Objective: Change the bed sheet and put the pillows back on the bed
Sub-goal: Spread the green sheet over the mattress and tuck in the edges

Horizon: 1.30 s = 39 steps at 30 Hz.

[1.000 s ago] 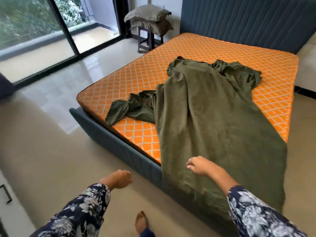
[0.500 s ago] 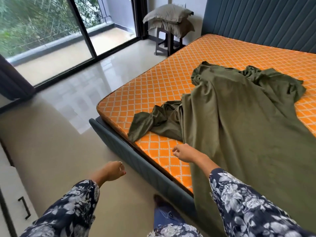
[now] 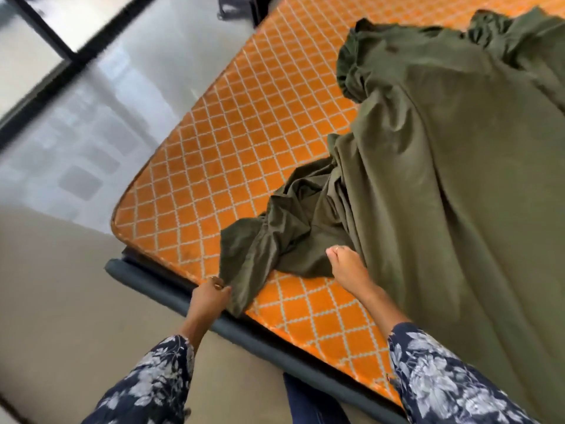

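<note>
The green sheet (image 3: 443, 185) lies crumpled on the orange mattress (image 3: 232, 142), covering its right part and spilling over the near edge at the lower right. Most of it is spread in long folds toward the far right, where its gathered hem bunches up. A narrower twisted tail of the sheet reaches left across the mattress toward the near edge, ending in a loose corner.

The left hand (image 3: 211, 296) pinches that corner at the near edge of the mattress, thumb and fingers closed on the cloth, a ring showing on one finger. The right hand (image 3: 344, 263) rests on the bunched part of the sheet a little further in, fingers curled down into the fabric; whether it actually grips the cloth or only presses on it cannot be told. It too wears a ring. Both arms are in dark blue sleeves (image 3: 440, 381) with a white flower print.

The mattress has a white diamond pattern and sits on a dark grey-blue bed frame (image 3: 189, 298), whose padded rail runs along the near edge just under the left hand. The left part of the mattress is bare. Below the frame the floor (image 3: 55, 286) is beige near the person and glossy grey further off. A dark door frame (image 3: 46, 35) crosses the upper left corner, blurred. Dark furniture legs (image 3: 235, 7) stand at the top edge beside the bed.
</note>
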Each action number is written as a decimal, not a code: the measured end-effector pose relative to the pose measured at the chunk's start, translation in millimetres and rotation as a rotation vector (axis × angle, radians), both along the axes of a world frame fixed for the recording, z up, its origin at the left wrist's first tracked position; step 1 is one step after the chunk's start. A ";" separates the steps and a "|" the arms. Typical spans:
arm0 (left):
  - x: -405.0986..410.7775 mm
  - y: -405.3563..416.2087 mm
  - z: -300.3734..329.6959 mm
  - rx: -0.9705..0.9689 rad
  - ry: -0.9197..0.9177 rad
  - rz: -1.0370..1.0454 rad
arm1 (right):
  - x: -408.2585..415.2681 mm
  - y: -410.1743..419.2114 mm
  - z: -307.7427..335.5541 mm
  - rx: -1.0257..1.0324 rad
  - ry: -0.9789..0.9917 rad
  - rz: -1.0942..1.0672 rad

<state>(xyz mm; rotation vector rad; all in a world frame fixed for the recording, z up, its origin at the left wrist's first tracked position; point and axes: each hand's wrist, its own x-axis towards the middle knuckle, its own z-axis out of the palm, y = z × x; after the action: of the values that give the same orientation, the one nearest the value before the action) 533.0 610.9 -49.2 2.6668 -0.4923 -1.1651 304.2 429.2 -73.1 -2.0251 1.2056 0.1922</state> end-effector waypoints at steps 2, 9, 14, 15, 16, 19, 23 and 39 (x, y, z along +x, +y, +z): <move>20.4 -16.6 -27.1 -0.029 -0.018 0.140 | 16.5 -16.4 -15.0 -0.052 -0.049 -0.161; 63.2 -48.9 -104.0 0.097 -0.064 0.093 | 47.9 -47.0 -63.4 0.017 0.274 -0.166; 82.5 -69.6 -97.8 -0.087 0.100 0.068 | 44.7 -27.0 -45.9 -0.027 0.444 -0.207; 90.1 -72.8 -87.1 -0.187 0.148 0.198 | 40.3 -15.9 -35.2 -0.021 0.467 -0.225; 104.2 -78.6 -70.9 -0.261 0.183 0.295 | 36.3 -1.0 -18.0 -0.040 0.493 -0.272; 170.1 -94.6 -15.1 -0.406 0.142 0.294 | 33.2 51.5 43.6 -0.043 0.613 -0.379; 247.1 -117.6 78.8 -0.476 -0.110 -0.220 | 73.4 130.8 118.1 0.174 0.547 -0.327; 384.2 -101.0 215.6 -0.409 -0.176 -1.250 | 166.9 226.7 130.8 -0.207 0.050 -0.940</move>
<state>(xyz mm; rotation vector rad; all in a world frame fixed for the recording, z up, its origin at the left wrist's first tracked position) 917.2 509.9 166.3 1.9624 -2.3033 -0.8135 471.1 655.9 57.7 -1.4085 2.1267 -0.3551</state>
